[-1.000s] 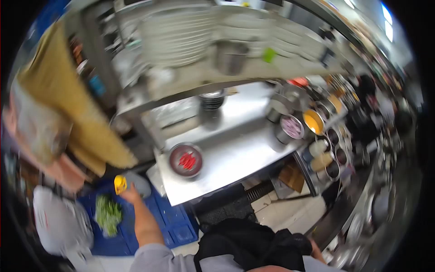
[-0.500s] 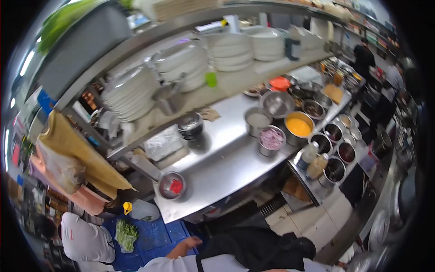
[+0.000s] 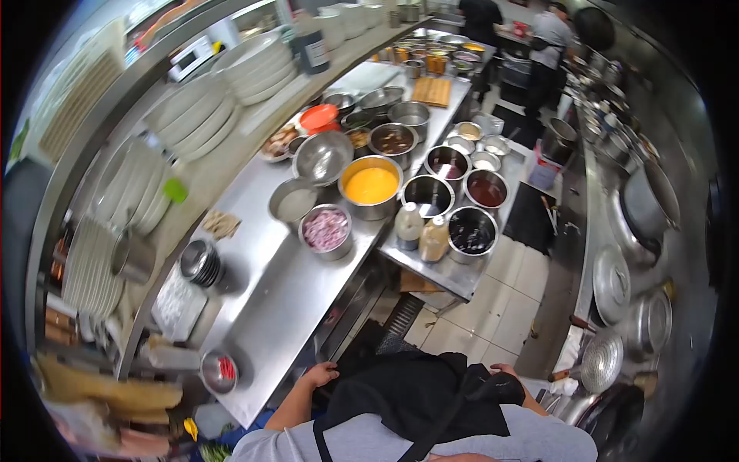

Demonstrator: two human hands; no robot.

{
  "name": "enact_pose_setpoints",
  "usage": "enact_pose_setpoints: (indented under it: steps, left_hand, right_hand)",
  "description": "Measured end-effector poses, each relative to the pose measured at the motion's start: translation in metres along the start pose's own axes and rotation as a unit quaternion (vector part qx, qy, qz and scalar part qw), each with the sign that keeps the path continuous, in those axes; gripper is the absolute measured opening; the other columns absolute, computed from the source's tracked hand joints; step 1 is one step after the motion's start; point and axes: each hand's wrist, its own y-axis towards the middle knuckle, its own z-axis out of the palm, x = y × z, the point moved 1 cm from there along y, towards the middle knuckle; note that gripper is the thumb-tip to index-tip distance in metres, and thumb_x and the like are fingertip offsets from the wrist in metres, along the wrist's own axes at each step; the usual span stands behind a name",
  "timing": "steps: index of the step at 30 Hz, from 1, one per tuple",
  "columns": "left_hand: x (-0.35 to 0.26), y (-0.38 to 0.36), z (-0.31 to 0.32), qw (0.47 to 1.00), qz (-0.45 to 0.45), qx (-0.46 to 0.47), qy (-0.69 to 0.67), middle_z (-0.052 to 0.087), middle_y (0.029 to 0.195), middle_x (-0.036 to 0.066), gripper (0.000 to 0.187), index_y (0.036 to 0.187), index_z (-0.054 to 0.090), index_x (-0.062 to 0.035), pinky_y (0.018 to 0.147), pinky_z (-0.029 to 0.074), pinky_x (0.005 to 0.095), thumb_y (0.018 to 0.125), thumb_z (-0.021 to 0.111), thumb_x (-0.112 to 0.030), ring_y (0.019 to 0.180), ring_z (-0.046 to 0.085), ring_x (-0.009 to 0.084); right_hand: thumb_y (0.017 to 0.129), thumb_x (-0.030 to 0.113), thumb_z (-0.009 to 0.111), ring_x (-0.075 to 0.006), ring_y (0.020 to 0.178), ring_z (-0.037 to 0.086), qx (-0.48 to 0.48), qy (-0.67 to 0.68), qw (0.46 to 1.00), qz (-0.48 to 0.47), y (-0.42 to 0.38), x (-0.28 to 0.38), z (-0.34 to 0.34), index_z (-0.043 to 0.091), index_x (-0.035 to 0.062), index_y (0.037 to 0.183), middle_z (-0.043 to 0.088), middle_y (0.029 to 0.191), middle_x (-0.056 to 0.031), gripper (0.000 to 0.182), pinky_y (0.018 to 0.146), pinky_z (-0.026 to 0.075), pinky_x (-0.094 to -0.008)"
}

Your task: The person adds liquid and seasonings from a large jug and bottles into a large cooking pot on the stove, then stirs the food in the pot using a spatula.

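Observation:
My left hand (image 3: 321,374) hangs beside the black apron (image 3: 385,393), near the front edge of the steel counter (image 3: 285,296). Its fingers are loosely apart, and nothing shows in them. On the other side of the apron is my right hand (image 3: 504,370), partly covered by black cloth; the fingers that show look loosely extended and hold nothing visible. Ahead on the counter are a pot of chopped purple onion (image 3: 326,230), a pot of yellow-orange liquid (image 3: 371,185) and a pot of pale liquid (image 3: 295,201). A small bowl with red contents (image 3: 220,372) sits at the counter's near corner.
A lower side table (image 3: 454,282) carries squeeze bottles (image 3: 434,239) and pots of dark sauce (image 3: 472,232). Stacked plates (image 3: 258,68) line the shelf at left. Pans and a perforated skimmer (image 3: 602,360) lie along the right. Two people (image 3: 550,35) stand at the far end.
My view has swung right, bringing the aisle and right-hand cookware further into view. My right hand now shows beside the apron. The person at lower left is no longer seen.

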Motion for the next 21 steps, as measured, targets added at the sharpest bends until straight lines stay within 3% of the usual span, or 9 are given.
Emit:
enact_pose_setpoints:
  steps: [1, 2, 5, 8, 12, 16, 18, 21]
  left_hand:
    - [-0.009, 0.024, -0.005, 0.998, 0.058, 0.033, 0.015, 0.062, 0.126, 0.018, 0.058, 0.135, 0.052, -0.003, 0.085, 0.052, 0.0344, 0.085, 0.069, -0.027, 0.107, 0.063, 0.0238]
    - [-0.033, 0.042, -0.01, 0.994, 0.072, 0.074, 0.034, 0.061, 0.128, 0.019, 0.056, 0.135, 0.052, -0.0038, 0.093, 0.049, 0.0343, 0.085, 0.069, -0.023, 0.115, 0.061, 0.026]
    - [-0.105, 0.094, -0.024, 0.976, 0.085, 0.194, 0.053, 0.058, 0.131, 0.019, 0.053, 0.135, 0.052, -0.0039, 0.101, 0.045, 0.0347, 0.086, 0.067, -0.02, 0.121, 0.057, 0.0282]
    - [-0.199, 0.102, -0.034, 0.942, 0.156, 0.278, 0.106, 0.057, 0.133, 0.018, 0.05, 0.135, 0.053, -0.0055, 0.102, 0.044, 0.0353, 0.088, 0.064, -0.016, 0.123, 0.055, 0.0281]
    - [-0.263, 0.136, -0.03, 0.881, 0.234, 0.377, 0.163, 0.058, 0.131, 0.018, 0.045, 0.136, 0.054, -0.009, 0.102, 0.044, 0.0343, 0.091, 0.06, -0.009, 0.121, 0.055, 0.0256]
    - [-0.282, 0.159, -0.019, 0.831, 0.212, 0.464, 0.22, 0.061, 0.126, 0.016, 0.043, 0.133, 0.055, -0.0075, 0.1, 0.044, 0.032, 0.091, 0.061, -0.008, 0.118, 0.057, 0.0219]
    - [-0.269, 0.185, -0.007, 0.807, 0.148, 0.542, 0.183, 0.064, 0.12, 0.012, 0.041, 0.131, 0.057, -0.004, 0.096, 0.046, 0.0293, 0.091, 0.063, -0.01, 0.11, 0.059, 0.017]
    - [-0.292, 0.182, 0.002, 0.792, 0.066, 0.575, 0.197, 0.066, 0.114, 0.008, 0.041, 0.13, 0.057, -0.0011, 0.091, 0.048, 0.0281, 0.091, 0.065, -0.011, 0.102, 0.061, 0.0144]
  right_hand:
    - [0.084, 0.02, 0.074, -0.0227, 0.088, 0.07, -0.015, 0.009, 1.0, 0.013, -0.012, -0.013, 0.007, 0.057, -0.0022, 0.128, 0.072, 0.094, -0.0189, 0.052, 0.08, 0.054, -0.0338]
    - [0.084, 0.02, 0.074, -0.0227, 0.089, 0.07, -0.03, 0.027, 0.999, 0.027, -0.024, -0.017, 0.013, 0.057, -0.0022, 0.128, 0.072, 0.094, -0.0189, 0.052, 0.081, 0.054, -0.0338]
    - [0.083, 0.021, 0.074, -0.0227, 0.09, 0.069, -0.079, 0.093, 0.99, 0.071, -0.065, -0.021, 0.039, 0.057, -0.0023, 0.128, 0.071, 0.095, -0.0192, 0.053, 0.081, 0.053, -0.0338]
    - [0.083, 0.022, 0.075, -0.0228, 0.091, 0.069, -0.13, 0.17, 0.972, 0.098, -0.094, -0.017, 0.076, 0.057, -0.0024, 0.128, 0.071, 0.096, -0.0195, 0.055, 0.082, 0.053, -0.0337]
    - [0.082, 0.024, 0.075, -0.0228, 0.093, 0.069, -0.191, 0.281, 0.933, 0.116, -0.129, -0.014, 0.137, 0.057, -0.0025, 0.129, 0.071, 0.098, -0.0198, 0.057, 0.083, 0.053, -0.0337]
    - [0.081, 0.025, 0.076, -0.0228, 0.094, 0.068, -0.241, 0.393, 0.879, 0.123, -0.163, -0.016, 0.191, 0.057, -0.0025, 0.129, 0.071, 0.099, -0.0202, 0.059, 0.084, 0.053, -0.0336]
    - [0.081, 0.026, 0.076, -0.0228, 0.095, 0.068, -0.261, 0.412, 0.864, 0.125, -0.178, -0.02, 0.21, 0.057, -0.0026, 0.129, 0.071, 0.1, -0.0204, 0.059, 0.084, 0.052, -0.0336]
    - [0.079, 0.024, 0.075, -0.0279, 0.096, 0.068, -0.305, 0.196, 0.913, 0.187, -0.218, 0.0, 0.227, 0.052, 0.0043, 0.136, 0.068, 0.109, -0.0222, 0.065, 0.086, 0.052, -0.0373]
